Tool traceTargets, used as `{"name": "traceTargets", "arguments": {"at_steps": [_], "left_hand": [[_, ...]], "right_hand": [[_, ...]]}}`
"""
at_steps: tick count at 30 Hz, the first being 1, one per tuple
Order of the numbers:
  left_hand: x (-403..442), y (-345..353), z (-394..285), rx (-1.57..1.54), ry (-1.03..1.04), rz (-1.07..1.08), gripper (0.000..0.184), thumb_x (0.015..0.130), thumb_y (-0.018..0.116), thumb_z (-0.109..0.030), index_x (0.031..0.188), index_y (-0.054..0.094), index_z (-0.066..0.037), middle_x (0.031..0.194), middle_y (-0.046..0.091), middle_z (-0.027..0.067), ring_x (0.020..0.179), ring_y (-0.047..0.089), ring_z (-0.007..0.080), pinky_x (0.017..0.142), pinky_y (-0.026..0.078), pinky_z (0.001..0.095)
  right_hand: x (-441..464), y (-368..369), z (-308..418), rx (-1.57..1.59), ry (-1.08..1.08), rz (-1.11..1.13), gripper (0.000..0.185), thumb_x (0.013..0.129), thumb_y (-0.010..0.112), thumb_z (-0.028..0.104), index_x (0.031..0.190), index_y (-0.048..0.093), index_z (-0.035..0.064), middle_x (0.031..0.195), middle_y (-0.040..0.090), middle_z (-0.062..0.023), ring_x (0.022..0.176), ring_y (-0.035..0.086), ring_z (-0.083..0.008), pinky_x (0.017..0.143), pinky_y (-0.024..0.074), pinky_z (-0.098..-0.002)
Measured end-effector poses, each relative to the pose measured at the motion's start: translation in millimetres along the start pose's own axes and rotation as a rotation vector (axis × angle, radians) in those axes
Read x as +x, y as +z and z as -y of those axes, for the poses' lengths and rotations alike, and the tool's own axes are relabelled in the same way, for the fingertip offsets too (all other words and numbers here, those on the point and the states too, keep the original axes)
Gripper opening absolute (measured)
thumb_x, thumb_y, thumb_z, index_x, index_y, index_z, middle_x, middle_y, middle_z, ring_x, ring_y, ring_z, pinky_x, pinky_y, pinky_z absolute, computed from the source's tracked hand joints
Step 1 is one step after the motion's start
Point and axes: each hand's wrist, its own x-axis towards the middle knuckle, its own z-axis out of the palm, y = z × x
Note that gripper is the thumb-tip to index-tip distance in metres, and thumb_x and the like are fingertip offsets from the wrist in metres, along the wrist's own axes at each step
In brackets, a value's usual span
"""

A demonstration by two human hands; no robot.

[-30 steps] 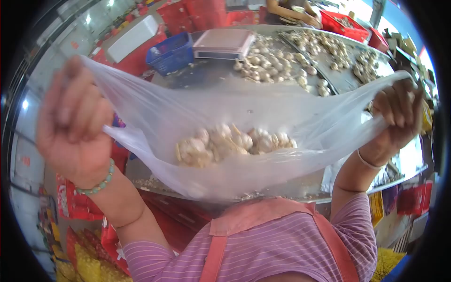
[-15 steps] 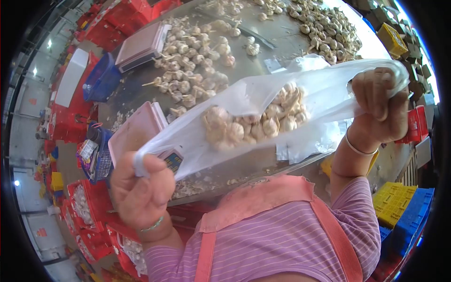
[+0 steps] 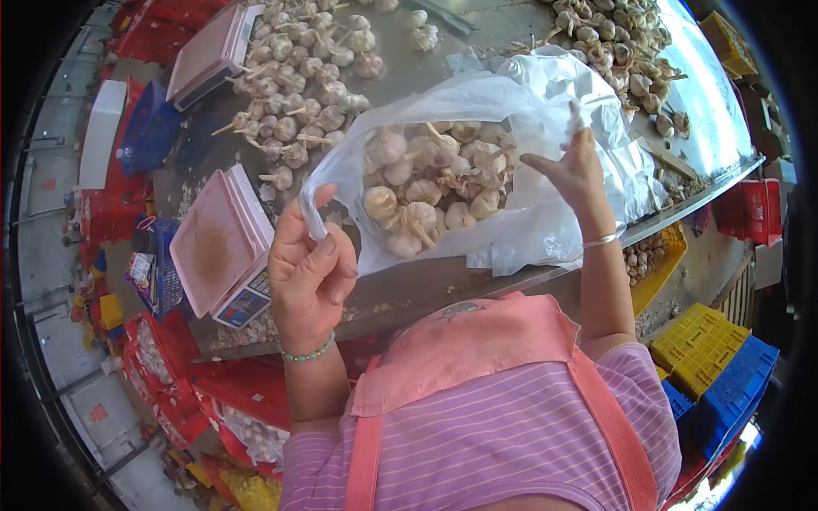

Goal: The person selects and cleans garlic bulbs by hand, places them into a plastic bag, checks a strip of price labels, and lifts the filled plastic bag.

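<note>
A translucent white plastic bag point(image 3: 341, 183) full of garlic bulbs point(image 3: 423, 192) lies at the table's near edge, its mouth spread wide. My left hand point(image 3: 311, 268), wearing a green bead bracelet, grips one handle of it with curled fingers. Over the bag's right side is my right hand point(image 3: 579, 175), thumb and fingers apart, with a wisp of white plastic at its fingertips. Whether that wisp belongs to the bag I cannot tell. Beneath that hand and to its right is a crumpled stack of plastic bags point(image 3: 626, 166).
Left of my left hand stands a pink-topped scale point(image 3: 217, 243); a second scale point(image 3: 209, 55) is farther back. Loose garlic point(image 3: 294, 94) covers the table beyond the bag, with a larger heap point(image 3: 618, 43) at the back right. Yellow crates point(image 3: 703, 349) and blue crates point(image 3: 750, 383) stand at lower right.
The bag was stretched up between both hands and now rests lower with its mouth open. My right hand has come down and left, its fingers spread; my left hand still grips a handle.
</note>
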Motion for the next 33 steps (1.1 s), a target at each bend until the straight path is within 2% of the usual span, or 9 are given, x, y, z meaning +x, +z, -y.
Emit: {"name": "traceTargets", "arguments": {"at_steps": [5,10,13,18,22,25,29,31,33], "left_hand": [[0,-7,1,-0.092,-0.019,0.036,0.048,0.089,0.052,-0.006,0.133,0.035,0.0,0.065,0.05,0.006,0.04,0.032,0.0034,0.037,0.027,0.0167],[-5,-29,-4,-0.218,0.0,0.016,0.05,0.087,0.057,-0.006,0.132,0.037,0.001,0.066,0.055,0.0084,0.039,0.03,0.0023,0.037,0.023,0.0153],[-10,-52,-4,-0.327,0.05,0.033,0.051,0.086,0.057,-0.006,0.132,0.036,0.001,0.066,0.054,0.008,0.039,0.03,0.0021,0.037,0.023,0.0151],[-29,-101,-11,-0.383,0.072,0.063,0.053,0.09,0.052,-0.01,0.138,0.032,-0.002,0.065,0.042,0.0019,0.042,0.03,0.004,0.041,0.026,0.0183],[-41,-134,-10,-0.392,0.085,0.058,0.047,0.093,0.048,-0.013,0.137,0.037,-0.008,0.069,0.04,0.0015,0.045,0.031,0.0039,0.043,0.026,0.0182],[-43,-133,-13,-0.46,0.101,-0.057,0.054,0.088,0.053,-0.007,0.136,0.031,-0.001,0.069,0.048,0.0044,0.041,0.032,0.0031,0.039,0.027,0.017],[-35,-131,-23,-0.457,0.098,-0.005,0.059,0.087,0.055,-0.008,0.138,0.027,-0.002,0.071,0.048,0.0054,0.042,0.033,0.0028,0.039,0.026,0.0165],[-32,-131,-24,-0.47,0.069,0.033,0.061,0.087,0.057,-0.008,0.139,0.025,-0.002,0.072,0.048,0.0059,0.043,0.033,0.0026,0.039,0.026,0.0164],[-28,-137,-22,-0.453,0.068,0.087,0.064,0.087,0.058,-0.011,0.14,0.024,-0.002,0.073,0.046,0.0052,0.043,0.032,0.0031,0.041,0.027,0.0169]], "right_hand": [[11,42,-14,0.03,0.078,0.116,0.096,0.063,0.08,0.033,0.139,0.025,0.0074,0.107,0.06,-0.0215,0.094,0.061,-0.0361,0.078,0.0482,-0.041],[19,55,-23,0.381,0.107,0.077,0.021,0.081,0.063,0.004,0.102,0.064,0.0006,0.084,0.066,-0.0014,0.075,0.058,-0.0059,0.066,0.0457,-0.0218],[14,54,-3,0.542,0.194,0.063,0.02,0.082,0.063,0.006,0.101,0.064,0.001,0.081,0.065,0.0007,0.067,0.055,-0.0031,0.059,0.0434,-0.0198],[6,58,81,0.711,0.182,0.144,0.012,0.082,0.062,0.004,0.093,0.064,-0.0006,0.076,0.064,-0.0006,0.065,0.056,-0.0062,0.056,0.0458,-0.023],[-37,82,189,0.486,-0.487,-0.021,0.012,0.072,0.062,-0.003,0.084,0.059,-0.0001,0.076,0.063,-0.0122,0.067,0.062,-0.0219,0.06,0.0489,-0.0326],[-64,102,217,0.294,-0.542,0.385,0.023,0.073,0.065,0.01,0.092,0.055,0.0019,0.08,0.059,-0.0178,0.078,0.058,-0.0376,0.07,0.0469,-0.0431],[-61,93,189,0.629,-0.382,0.325,0.014,0.08,0.063,0.007,0.093,0.062,0.0038,0.079,0.065,-0.0068,0.058,0.056,-0.0153,0.052,0.0449,-0.0287],[-46,51,176,0.758,0.038,0.427,0.012,0.084,0.06,0.005,0.095,0.065,0.0023,0.08,0.066,-0.0062,0.052,0.046,-0.0028,0.045,0.0374,-0.0198],[-41,29,139,0.952,0.109,0.185,0.016,0.085,0.058,0.001,0.1,0.064,0.0005,0.078,0.067,-0.0054,0.049,0.041,0.0002,0.043,0.0309,-0.016]]}}
